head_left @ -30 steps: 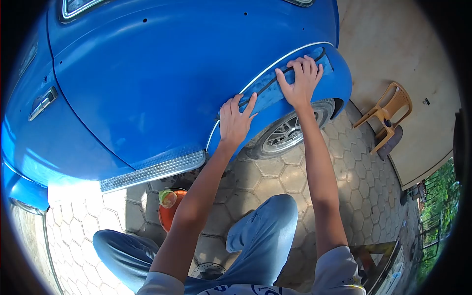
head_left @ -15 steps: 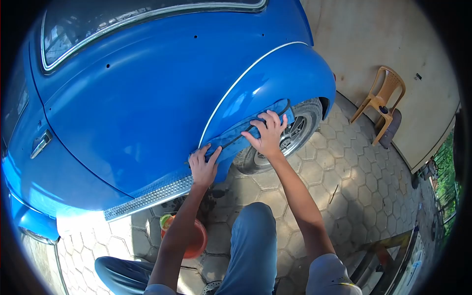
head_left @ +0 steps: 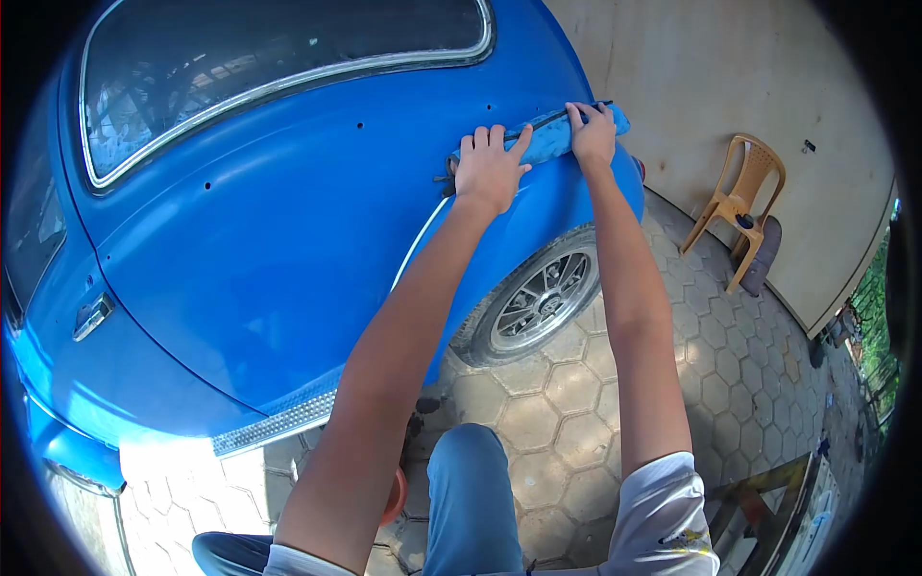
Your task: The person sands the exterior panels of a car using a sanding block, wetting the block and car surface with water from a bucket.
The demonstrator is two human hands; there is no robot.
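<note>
A blue cloth point(head_left: 552, 137) with a dark edge lies bunched along the upper part of the blue car's rear fender point(head_left: 538, 206). On the cloth's left end, my left hand point(head_left: 488, 173) presses down with bent, spread fingers gripping it, its thumb pointing right. My right hand point(head_left: 594, 136) is closed over the cloth's right part. Beneath the left hand runs the pale trim line point(head_left: 418, 242) along the fender seam. The wheel point(head_left: 538, 298) sits below both forearms.
A tan plastic chair point(head_left: 749, 182) stands by the wall with a dark object on its seat. A reddish bucket point(head_left: 395, 497) is mostly hidden behind my left arm. Hexagonal paving point(head_left: 567, 384) covers the ground. A wooden frame point(head_left: 778, 499) is at lower right.
Both hands and the blue cloth have moved up the fender, from just above the wheel to its upper curve. The wheel now shows more fully, and the bucket is more hidden.
</note>
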